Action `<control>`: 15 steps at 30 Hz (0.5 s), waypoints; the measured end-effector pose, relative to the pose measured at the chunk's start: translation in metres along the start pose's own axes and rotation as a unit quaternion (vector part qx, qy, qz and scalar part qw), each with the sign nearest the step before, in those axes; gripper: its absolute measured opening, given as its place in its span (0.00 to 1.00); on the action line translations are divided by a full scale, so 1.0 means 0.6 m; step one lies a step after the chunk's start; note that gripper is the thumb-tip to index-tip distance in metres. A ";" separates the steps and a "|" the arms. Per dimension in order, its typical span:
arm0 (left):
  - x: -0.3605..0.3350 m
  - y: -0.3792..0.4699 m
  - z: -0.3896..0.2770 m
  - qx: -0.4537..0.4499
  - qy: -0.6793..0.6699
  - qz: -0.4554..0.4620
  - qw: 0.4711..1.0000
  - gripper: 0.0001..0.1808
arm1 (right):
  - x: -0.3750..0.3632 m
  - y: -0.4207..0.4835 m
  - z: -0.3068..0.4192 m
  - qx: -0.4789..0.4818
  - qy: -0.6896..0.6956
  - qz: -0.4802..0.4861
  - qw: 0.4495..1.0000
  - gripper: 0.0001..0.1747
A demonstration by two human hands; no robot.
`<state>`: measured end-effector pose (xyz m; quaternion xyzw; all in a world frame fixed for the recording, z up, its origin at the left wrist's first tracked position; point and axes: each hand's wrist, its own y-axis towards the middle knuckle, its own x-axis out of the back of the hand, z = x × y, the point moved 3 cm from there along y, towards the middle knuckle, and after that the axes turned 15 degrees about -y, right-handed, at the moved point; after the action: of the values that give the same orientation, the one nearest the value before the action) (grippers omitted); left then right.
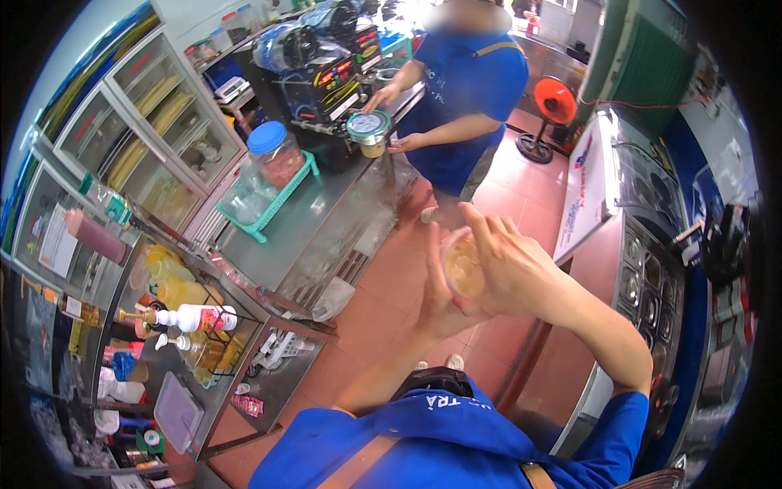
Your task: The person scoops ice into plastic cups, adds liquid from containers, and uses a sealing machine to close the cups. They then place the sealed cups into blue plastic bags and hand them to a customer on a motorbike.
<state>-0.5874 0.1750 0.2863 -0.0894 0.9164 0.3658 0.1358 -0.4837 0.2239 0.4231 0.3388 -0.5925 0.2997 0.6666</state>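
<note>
Out in front of my chest I hold a round clear cup [466,267] with pale yellowish contents, between both hands. My left hand [441,293] wraps its left and lower side, thumb raised. My right hand [502,263] grips the other side, its fingers bent over the rim. The cup is over the tiled floor, touching no surface. Further off, a co-worker in a blue shirt [458,91] has one hand at a round green-rimmed lid or plate [368,124] above a filled cup [372,149] at a machine. The co-worker's other hand is beside that cup.
A steel counter [324,211] holds a green plastic basket [269,214] with clear cups and a blue-lidded jar [275,153]. At left, a metal shelf carries pump bottles [201,318]. A steel counter with lidded containers [650,275] is on the right. Beyond stands a red fan [555,101].
</note>
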 end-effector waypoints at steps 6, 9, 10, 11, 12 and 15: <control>0.166 -0.049 0.129 0.115 0.092 -0.043 0.988 0.68 | -0.048 0.180 0.017 0.107 -0.005 -0.006 0.994 0.68; 0.199 0.003 0.130 0.130 0.113 -0.161 0.972 0.57 | -0.086 0.251 0.011 0.158 -0.020 -0.021 0.987 0.69; 0.210 0.021 0.119 0.109 0.132 -0.191 0.967 0.54 | -0.092 0.273 0.012 0.175 -0.012 -0.019 0.984 0.69; 0.220 0.038 0.112 0.091 0.148 -0.219 0.960 0.52 | -0.100 0.293 0.013 0.189 -0.003 -0.015 0.982 0.69; 0.227 0.045 0.116 0.081 0.166 -0.210 0.960 0.52 | -0.107 0.312 0.012 0.201 0.003 -0.011 0.980 0.69; 0.249 0.053 0.150 0.085 0.176 -0.233 0.953 0.46 | -0.128 0.359 0.012 0.225 0.001 -0.036 0.974 0.69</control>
<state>-0.7210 0.2506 0.1974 -0.3516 0.9072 0.2230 0.0609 -0.6692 0.3456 0.3680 0.5009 -0.4966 0.4012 0.5844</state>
